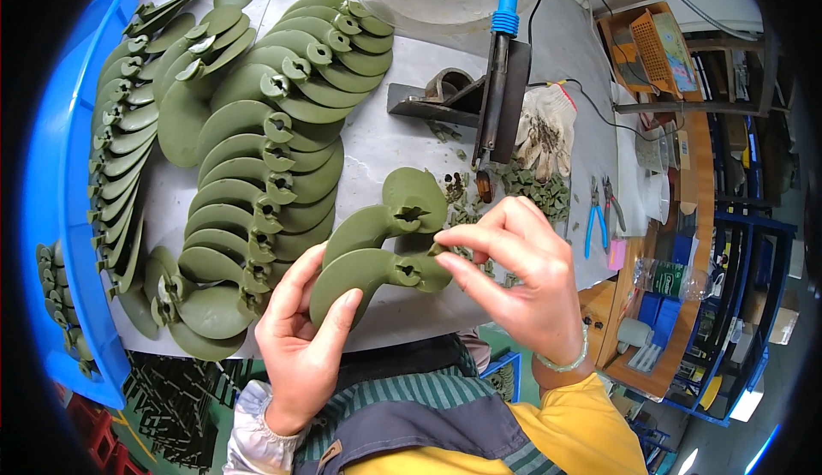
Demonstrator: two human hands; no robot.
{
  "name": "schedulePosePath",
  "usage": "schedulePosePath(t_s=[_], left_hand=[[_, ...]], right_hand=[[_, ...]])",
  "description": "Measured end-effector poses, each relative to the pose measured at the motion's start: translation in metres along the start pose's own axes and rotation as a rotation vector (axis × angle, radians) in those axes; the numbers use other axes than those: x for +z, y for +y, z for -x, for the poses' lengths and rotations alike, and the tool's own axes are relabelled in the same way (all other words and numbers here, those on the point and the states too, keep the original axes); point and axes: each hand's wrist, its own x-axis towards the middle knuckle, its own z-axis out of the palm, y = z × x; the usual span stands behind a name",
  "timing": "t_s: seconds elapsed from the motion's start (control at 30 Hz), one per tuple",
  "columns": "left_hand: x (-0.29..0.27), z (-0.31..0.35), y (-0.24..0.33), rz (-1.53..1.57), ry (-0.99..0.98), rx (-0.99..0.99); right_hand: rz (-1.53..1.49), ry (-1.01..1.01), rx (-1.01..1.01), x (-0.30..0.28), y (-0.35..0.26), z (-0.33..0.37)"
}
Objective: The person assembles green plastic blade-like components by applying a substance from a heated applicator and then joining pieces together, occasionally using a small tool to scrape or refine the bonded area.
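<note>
My left hand (300,338) is closed around two olive-green plastic propellers (355,274), held one behind the other above the table's near edge. Each has curved blades and a small notched hub. My right hand (531,265) pinches a small green plastic scrap (437,249) between thumb and forefinger, right beside the hubs. Rows of similar green propellers (231,179) lie overlapped on the left of the table. Beyond my right hand sits a heap of small green scraps (539,194).
A blue-handled soldering iron (507,0) rests on a black metal stand (441,102), tip toward the scraps. A stained work glove (546,128) and blue-handled pliers (597,218) lie to the right. A blue bin wall (64,167) borders the left; wooden shelving (685,304) stands right.
</note>
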Motion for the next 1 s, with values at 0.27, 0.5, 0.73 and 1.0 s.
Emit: schedulePosePath(t_s=[0.27,0.5,0.73,1.0], left_hand=[[0.0,0.002,-0.002,-0.035,-0.026,0.028],[0.0,0.002,-0.001,-0.05,-0.033,0.047],[-0.004,0.003,0.002,-0.062,-0.05,0.076],[-0.034,0.014,0.05,-0.13,-0.219,-0.119]], right_hand=[[0.007,-0.066,-0.067,0.003,-0.006,-0.002],[0.002,-0.09,-0.073,0.005,-0.006,-0.002],[-0.012,-0.089,-0.051,0.001,-0.013,-0.002],[-0.219,0.045,0.042,-0.017,-0.022,0.013]])
